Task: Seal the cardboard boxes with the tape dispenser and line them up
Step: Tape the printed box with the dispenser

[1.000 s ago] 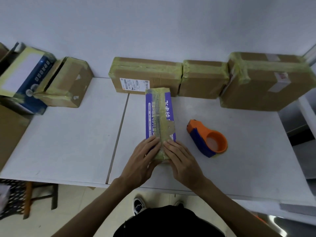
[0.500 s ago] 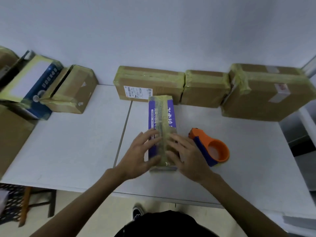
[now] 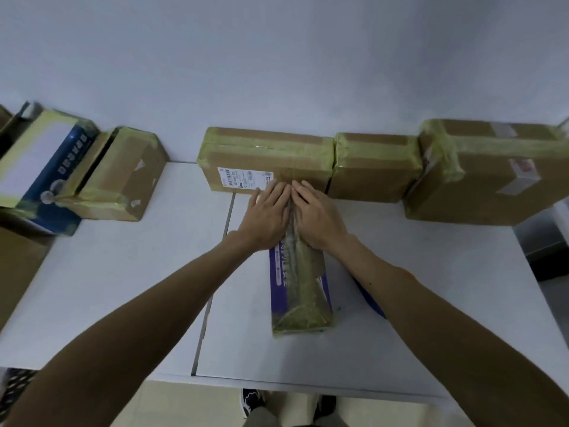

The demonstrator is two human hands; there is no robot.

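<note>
Pressing flat on the purple box (image 3: 297, 291), left hand (image 3: 268, 217) and right hand (image 3: 317, 218) side by side, fingers straight, fingertips by the labelled box (image 3: 264, 158).

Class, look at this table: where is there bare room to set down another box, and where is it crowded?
Widest bare patch: the table left of the purple box, in front of the left brown box. A smaller one lies at the right, in front of the big box. Crowded: the back row along the wall.
</note>
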